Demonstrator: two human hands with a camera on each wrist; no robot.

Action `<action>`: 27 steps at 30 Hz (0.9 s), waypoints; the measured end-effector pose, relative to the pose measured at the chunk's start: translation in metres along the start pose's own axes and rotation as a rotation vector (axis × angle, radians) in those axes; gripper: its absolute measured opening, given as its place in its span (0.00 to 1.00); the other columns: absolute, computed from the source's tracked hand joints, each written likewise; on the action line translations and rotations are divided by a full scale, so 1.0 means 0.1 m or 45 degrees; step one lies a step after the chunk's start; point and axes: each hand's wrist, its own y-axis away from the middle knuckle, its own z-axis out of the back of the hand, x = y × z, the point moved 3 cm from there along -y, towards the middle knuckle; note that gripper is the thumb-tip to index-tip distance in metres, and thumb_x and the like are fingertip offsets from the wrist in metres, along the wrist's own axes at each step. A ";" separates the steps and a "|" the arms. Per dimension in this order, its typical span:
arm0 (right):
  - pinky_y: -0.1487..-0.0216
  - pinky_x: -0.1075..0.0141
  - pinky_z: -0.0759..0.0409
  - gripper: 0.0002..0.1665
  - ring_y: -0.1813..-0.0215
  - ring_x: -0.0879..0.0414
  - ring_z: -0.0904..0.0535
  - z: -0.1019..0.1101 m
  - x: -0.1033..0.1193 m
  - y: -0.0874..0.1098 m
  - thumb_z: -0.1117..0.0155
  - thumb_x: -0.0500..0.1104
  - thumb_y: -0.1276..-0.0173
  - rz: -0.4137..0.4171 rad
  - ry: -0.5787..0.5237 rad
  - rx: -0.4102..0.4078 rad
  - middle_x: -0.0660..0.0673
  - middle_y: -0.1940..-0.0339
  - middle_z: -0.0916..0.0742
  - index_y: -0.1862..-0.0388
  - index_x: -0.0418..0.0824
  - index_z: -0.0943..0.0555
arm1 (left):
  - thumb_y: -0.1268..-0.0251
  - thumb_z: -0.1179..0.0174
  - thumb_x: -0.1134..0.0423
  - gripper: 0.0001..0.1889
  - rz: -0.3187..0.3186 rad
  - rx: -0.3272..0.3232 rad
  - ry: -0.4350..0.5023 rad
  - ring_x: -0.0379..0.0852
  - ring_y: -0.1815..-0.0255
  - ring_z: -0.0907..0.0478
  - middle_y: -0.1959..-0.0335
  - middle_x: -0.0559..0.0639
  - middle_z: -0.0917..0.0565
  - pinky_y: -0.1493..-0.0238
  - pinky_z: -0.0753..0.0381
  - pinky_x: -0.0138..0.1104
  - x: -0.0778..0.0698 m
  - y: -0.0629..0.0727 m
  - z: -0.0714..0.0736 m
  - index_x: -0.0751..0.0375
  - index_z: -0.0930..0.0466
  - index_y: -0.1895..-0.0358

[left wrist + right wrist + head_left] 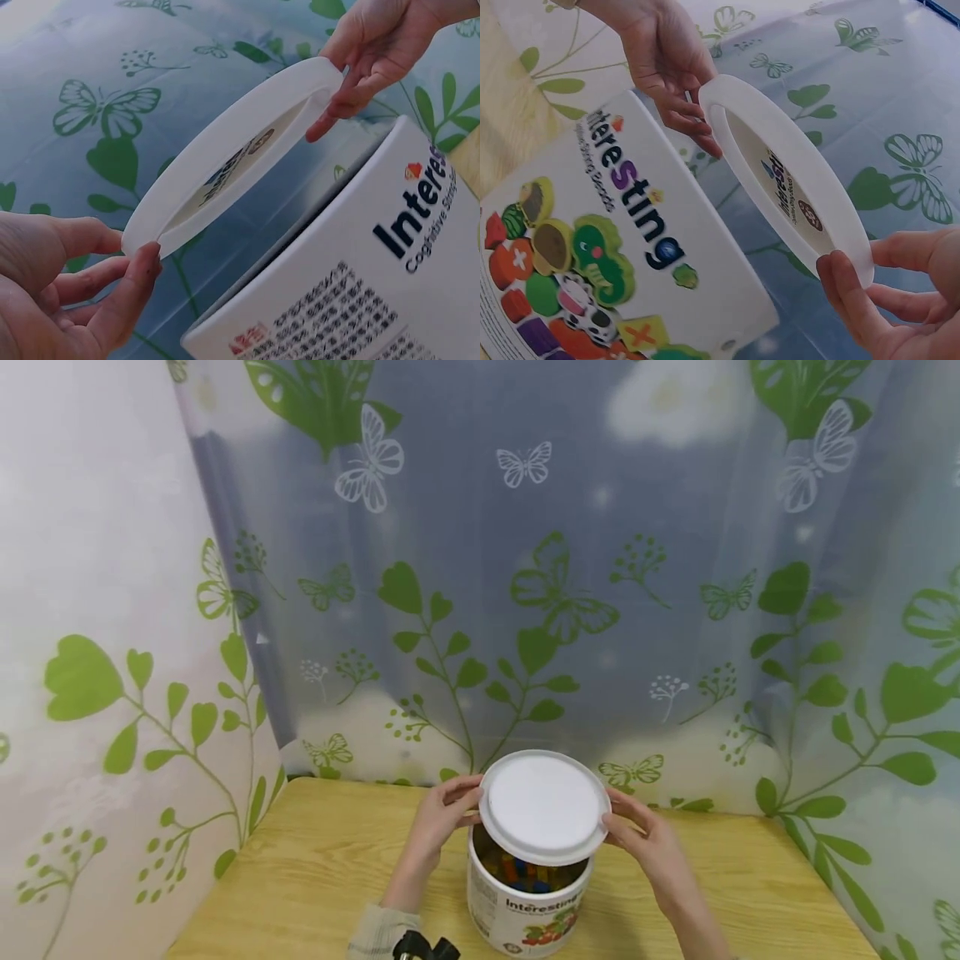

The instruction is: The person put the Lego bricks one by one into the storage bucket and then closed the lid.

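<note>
A round white lid is held between both hands above a white printed tub. My left hand pinches the lid's left edge between thumb and fingers. On the opposite edge, my right hand pinches it the same way. The lid sits apart from the rim and covers the back part of the opening in the head view. Inside the tub, colourful small pieces show, red, blue and yellow among them. The wrist views show a gap between the lid and the tub, whose label pictures stringing beads.
The tub stands on a light wooden table. Behind the table hangs a curtain printed with green leaves and butterflies, and another printed sheet borders the left. A small black object shows at the bottom edge.
</note>
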 end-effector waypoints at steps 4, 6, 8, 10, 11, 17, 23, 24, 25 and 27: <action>0.46 0.63 0.15 0.34 0.53 0.62 0.15 -0.07 -0.02 0.02 0.37 0.41 0.24 0.000 -0.020 0.010 0.31 0.34 0.23 0.23 0.36 0.34 | 0.26 0.39 0.63 0.20 -0.004 -0.009 -0.022 0.50 0.50 0.15 0.45 0.65 0.17 0.53 0.12 0.38 0.01 0.04 0.07 0.72 0.22 0.38; 0.47 0.63 0.15 0.34 0.53 0.62 0.15 -0.09 -0.04 0.03 0.37 0.42 0.24 -0.003 -0.020 0.011 0.31 0.33 0.24 0.23 0.37 0.34 | 0.26 0.39 0.63 0.21 -0.007 -0.013 -0.021 0.50 0.50 0.15 0.45 0.65 0.17 0.53 0.12 0.38 0.01 0.06 0.10 0.71 0.23 0.36; 0.47 0.63 0.15 0.34 0.52 0.62 0.15 -0.11 -0.04 0.04 0.37 0.42 0.24 -0.013 -0.025 0.011 0.32 0.33 0.24 0.23 0.40 0.34 | 0.26 0.38 0.63 0.21 -0.012 -0.018 -0.020 0.50 0.50 0.15 0.45 0.65 0.17 0.52 0.12 0.39 0.02 0.08 0.11 0.69 0.23 0.35; 0.46 0.63 0.15 0.34 0.51 0.62 0.15 -0.13 -0.05 0.04 0.37 0.43 0.24 -0.024 -0.031 0.009 0.33 0.32 0.25 0.23 0.40 0.33 | 0.26 0.38 0.62 0.21 -0.028 -0.017 -0.018 0.50 0.50 0.15 0.44 0.64 0.17 0.52 0.12 0.38 0.02 0.09 0.12 0.67 0.23 0.35; 0.46 0.63 0.15 0.34 0.51 0.63 0.15 -0.13 -0.05 0.04 0.37 0.43 0.24 -0.028 -0.036 0.008 0.33 0.31 0.25 0.23 0.40 0.33 | 0.26 0.38 0.62 0.21 -0.031 -0.016 -0.014 0.49 0.50 0.15 0.44 0.64 0.17 0.52 0.12 0.38 0.03 0.10 0.13 0.67 0.22 0.35; 0.49 0.67 0.15 0.31 0.53 0.61 0.15 -0.13 -0.02 0.07 0.40 0.44 0.22 -0.023 -0.087 -0.014 0.33 0.30 0.26 0.24 0.36 0.32 | 0.27 0.37 0.59 0.20 -0.016 -0.009 0.013 0.48 0.49 0.16 0.42 0.62 0.18 0.52 0.13 0.34 0.03 0.11 0.13 0.66 0.19 0.38; 0.48 0.67 0.15 0.31 0.55 0.59 0.14 -0.12 0.00 0.08 0.41 0.44 0.21 -0.008 -0.099 -0.027 0.35 0.29 0.26 0.25 0.35 0.31 | 0.23 0.42 0.62 0.19 -0.036 0.020 0.020 0.49 0.45 0.17 0.39 0.64 0.20 0.51 0.13 0.34 0.04 0.12 0.13 0.67 0.21 0.36; 0.48 0.67 0.15 0.30 0.55 0.60 0.14 -0.12 0.00 0.08 0.40 0.44 0.22 -0.002 -0.097 -0.029 0.35 0.29 0.25 0.25 0.35 0.31 | 0.23 0.42 0.63 0.19 -0.043 0.031 0.020 0.49 0.45 0.18 0.38 0.64 0.20 0.50 0.14 0.34 0.04 0.12 0.14 0.67 0.21 0.36; 0.48 0.67 0.15 0.30 0.54 0.60 0.14 -0.12 0.00 0.09 0.40 0.43 0.22 0.006 -0.091 -0.028 0.36 0.29 0.25 0.25 0.35 0.30 | 0.23 0.42 0.65 0.18 -0.049 0.041 0.017 0.48 0.45 0.18 0.38 0.64 0.20 0.50 0.14 0.34 0.04 0.12 0.14 0.68 0.21 0.36; 0.48 0.66 0.15 0.30 0.54 0.61 0.14 -0.11 0.01 0.09 0.39 0.41 0.23 0.023 -0.083 -0.025 0.36 0.29 0.25 0.25 0.35 0.30 | 0.25 0.42 0.67 0.19 -0.067 0.062 0.004 0.46 0.47 0.17 0.37 0.64 0.21 0.50 0.14 0.33 0.05 0.12 0.15 0.67 0.22 0.35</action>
